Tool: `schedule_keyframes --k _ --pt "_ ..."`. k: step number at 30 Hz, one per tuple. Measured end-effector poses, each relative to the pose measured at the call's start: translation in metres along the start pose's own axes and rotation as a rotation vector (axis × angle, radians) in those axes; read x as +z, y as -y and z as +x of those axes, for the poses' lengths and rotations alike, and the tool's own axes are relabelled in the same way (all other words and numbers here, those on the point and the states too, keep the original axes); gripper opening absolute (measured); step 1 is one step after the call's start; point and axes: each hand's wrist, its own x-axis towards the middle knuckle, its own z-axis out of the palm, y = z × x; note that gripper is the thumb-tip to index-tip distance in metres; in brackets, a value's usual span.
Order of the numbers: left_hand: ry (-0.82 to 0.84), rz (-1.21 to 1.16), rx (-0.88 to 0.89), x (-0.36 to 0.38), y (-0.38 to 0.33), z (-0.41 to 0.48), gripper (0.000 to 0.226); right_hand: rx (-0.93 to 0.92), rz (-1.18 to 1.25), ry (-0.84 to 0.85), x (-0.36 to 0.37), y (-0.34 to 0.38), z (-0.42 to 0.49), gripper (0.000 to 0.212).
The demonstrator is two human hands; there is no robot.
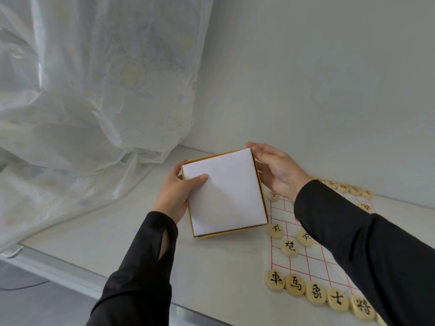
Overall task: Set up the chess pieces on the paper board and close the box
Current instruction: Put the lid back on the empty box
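Observation:
A square box (pixel 226 194) with a white top face and yellow edges sits tilted just left of the paper board (pixel 303 257). My left hand (pixel 176 194) grips its left side, thumb lying on the white face. My right hand (pixel 275 170) holds its right side, fingers along the far corner. The white part sits inside the yellow rim. Round wooden chess pieces with black characters (pixel 315 294) line the board's near edge, and red-lettered ones (pixel 343 187) line the far edge. My right sleeve hides much of the board.
A white table (pixel 122 231) carries everything, its front edge running down to the left. A sheer patterned curtain (pixel 94 90) hangs and drapes over the table's left part. A plain wall (pixel 329 78) stands close behind the board.

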Motion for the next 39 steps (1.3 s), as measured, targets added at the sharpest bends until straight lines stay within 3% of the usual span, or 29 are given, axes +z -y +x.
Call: schedule_keyframes --k 4,11,17,24,31,39 --pt "-0.025 -0.028 0.169 0.005 -0.001 -0.006 0.065 -0.059 -0.23 0.037 -0.003 -0.003 0.0 0.027" --pt "-0.022 0.33 0.441 0.006 -0.012 -0.008 0.046 -0.368 -0.519 -0.046 -0.004 0.003 -0.015 0.033" --pt "-0.019 0.439 0.463 0.008 -0.011 -0.008 0.046 -0.284 -0.281 -0.105 0.002 0.009 -0.022 0.012" --pt "0.004 0.459 0.483 0.014 -0.01 -0.014 0.045 -0.208 -0.089 -0.119 0.002 0.003 -0.022 0.018" --pt "-0.041 0.467 0.47 0.012 -0.009 -0.012 0.047 -0.201 -0.113 -0.118 0.006 0.001 -0.023 0.022" --pt "-0.053 0.527 0.47 0.009 -0.011 -0.008 0.043 -0.294 -0.374 -0.098 0.001 0.003 -0.03 0.02"
